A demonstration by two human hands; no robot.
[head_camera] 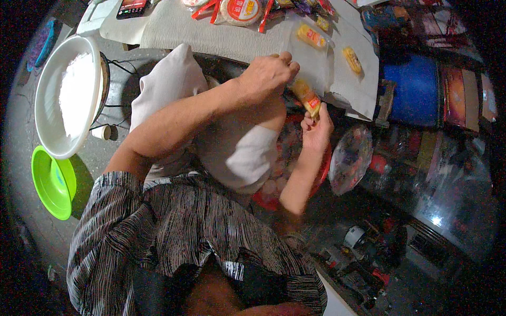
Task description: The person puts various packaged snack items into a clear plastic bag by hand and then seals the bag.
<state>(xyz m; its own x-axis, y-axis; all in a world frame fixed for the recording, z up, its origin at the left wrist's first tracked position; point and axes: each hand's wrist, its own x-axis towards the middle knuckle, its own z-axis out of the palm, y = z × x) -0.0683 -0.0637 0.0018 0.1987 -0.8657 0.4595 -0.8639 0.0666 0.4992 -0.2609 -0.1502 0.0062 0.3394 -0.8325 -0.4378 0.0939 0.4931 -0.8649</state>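
Observation:
A small yellow snack in a clear wrapper with a red label [306, 96] is stretched between my two hands, just off the near edge of the covered table. My left hand [267, 75] reaches across from the left and pinches the upper end of the wrapper. At the lower end, the fingertips of my right hand [317, 126] grip the other tip. A similar wrapped yellow snack [312, 36] lies on a clear plastic bag [322, 69] on the table. Farther right rests another small yellow packet [352, 60].
Round packaged crackers [241, 11] and a phone [132, 8] lie along the table's [205, 41] far side. To the left stand a white basin of white powder [75, 94], a green basin [53, 183] and a paper cup [101, 132]. A red basin [326, 162] sits below my right arm, near a blue barrel [411, 91].

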